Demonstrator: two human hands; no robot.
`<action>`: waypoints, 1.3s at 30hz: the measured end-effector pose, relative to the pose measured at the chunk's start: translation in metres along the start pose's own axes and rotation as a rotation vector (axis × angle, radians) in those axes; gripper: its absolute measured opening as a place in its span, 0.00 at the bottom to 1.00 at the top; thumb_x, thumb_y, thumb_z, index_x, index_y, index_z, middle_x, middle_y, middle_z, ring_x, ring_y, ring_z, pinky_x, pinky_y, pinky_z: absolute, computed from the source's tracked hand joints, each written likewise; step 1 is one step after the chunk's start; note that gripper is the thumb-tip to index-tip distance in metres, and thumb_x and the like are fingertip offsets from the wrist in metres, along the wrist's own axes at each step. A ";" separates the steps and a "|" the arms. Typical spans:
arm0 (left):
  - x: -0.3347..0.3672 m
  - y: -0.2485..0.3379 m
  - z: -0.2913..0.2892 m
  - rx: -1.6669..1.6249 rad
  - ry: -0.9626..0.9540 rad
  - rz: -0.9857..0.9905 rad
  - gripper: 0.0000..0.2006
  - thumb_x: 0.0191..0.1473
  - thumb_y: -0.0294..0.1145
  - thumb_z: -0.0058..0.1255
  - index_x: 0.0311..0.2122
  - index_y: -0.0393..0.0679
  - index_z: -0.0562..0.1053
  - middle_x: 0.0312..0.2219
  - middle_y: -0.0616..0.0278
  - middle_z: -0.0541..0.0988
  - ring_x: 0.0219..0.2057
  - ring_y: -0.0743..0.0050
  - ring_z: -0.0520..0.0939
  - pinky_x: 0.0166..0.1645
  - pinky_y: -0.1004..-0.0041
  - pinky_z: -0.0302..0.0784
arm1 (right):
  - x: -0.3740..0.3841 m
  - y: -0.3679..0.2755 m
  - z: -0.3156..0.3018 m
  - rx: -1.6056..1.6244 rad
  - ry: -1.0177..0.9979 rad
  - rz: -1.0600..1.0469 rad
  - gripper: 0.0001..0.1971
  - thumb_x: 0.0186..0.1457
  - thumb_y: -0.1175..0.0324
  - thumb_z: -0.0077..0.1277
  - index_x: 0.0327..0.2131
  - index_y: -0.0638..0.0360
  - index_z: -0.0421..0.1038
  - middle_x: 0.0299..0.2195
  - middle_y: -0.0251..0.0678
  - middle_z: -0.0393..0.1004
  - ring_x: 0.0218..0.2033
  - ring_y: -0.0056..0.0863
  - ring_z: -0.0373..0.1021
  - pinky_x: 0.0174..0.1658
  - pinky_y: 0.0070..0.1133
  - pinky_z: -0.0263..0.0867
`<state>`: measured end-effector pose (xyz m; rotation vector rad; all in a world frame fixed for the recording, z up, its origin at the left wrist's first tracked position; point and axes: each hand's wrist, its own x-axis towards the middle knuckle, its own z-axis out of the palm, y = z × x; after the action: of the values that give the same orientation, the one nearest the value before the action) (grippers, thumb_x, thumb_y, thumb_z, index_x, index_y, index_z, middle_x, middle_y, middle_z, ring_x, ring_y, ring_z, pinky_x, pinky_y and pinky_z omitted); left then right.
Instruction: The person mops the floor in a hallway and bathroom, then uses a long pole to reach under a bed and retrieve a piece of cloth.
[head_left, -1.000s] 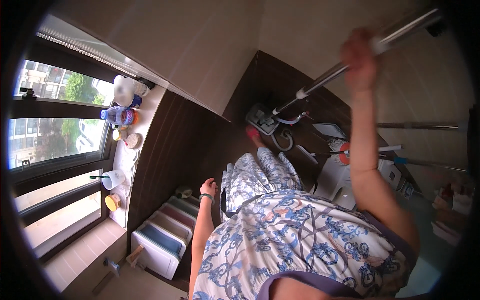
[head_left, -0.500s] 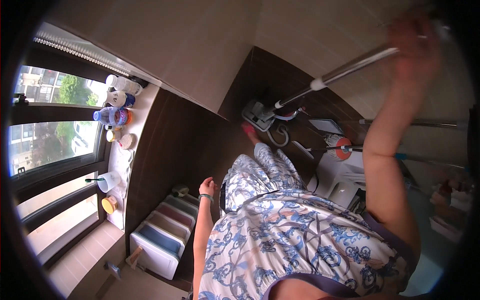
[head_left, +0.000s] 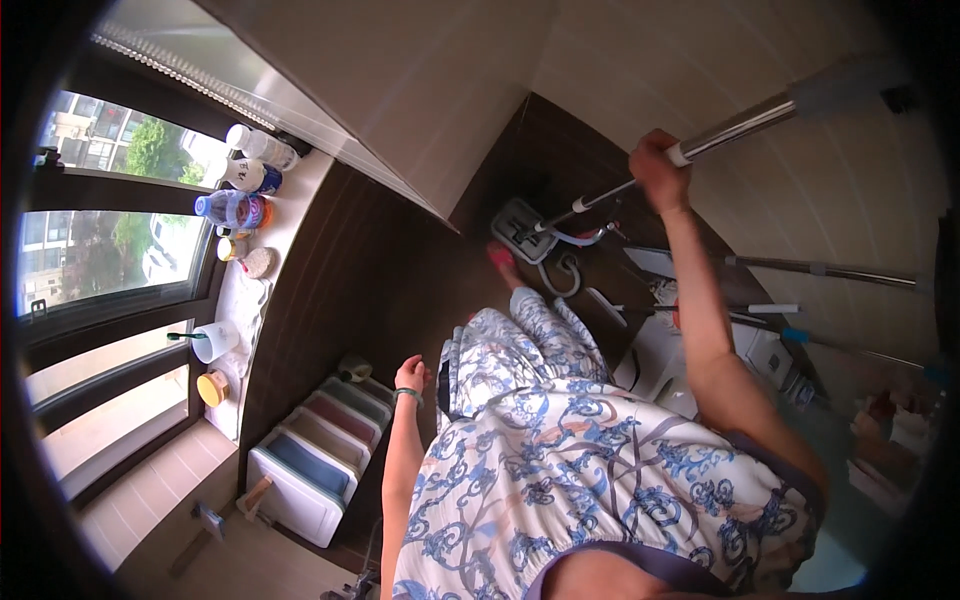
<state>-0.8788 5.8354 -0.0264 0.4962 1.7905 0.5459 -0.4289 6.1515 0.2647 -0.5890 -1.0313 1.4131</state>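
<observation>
My right hand is wrapped round a telescopic metal pole, just below a white collar on its thicker section. The slimmer lower part slants down to a grey base standing on the dark floor. A pale hose curls on the floor beside that base. The pole's other end runs to a grey piece at the upper right, blurred toward the rim. My left hand hangs at my side with loosely bent fingers and nothing in it; a green bangle circles the wrist.
Bottles, a white cup and a yellow-lidded jar line the windowsill at left. A lidded white bin set stands below it. More poles lean along the right wall. My foot is close to the grey base.
My right hand has come down and leftward along the pole, from its upper end to below the white collar. The left hand has hardly moved.
</observation>
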 end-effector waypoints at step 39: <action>-0.006 -0.014 -0.008 -0.103 0.013 -0.026 0.12 0.52 0.29 0.42 0.43 0.45 0.69 0.22 0.65 0.76 0.19 0.79 0.76 0.21 0.79 0.69 | 0.008 0.028 0.059 -0.359 0.233 -0.130 0.15 0.52 0.57 0.43 0.35 0.60 0.66 0.26 0.30 0.67 0.28 0.20 0.63 0.30 0.19 0.58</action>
<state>-0.8862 5.8200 -0.0279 0.3991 1.7686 0.6212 -0.4945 6.1489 0.2711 -0.9089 -1.1199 1.0234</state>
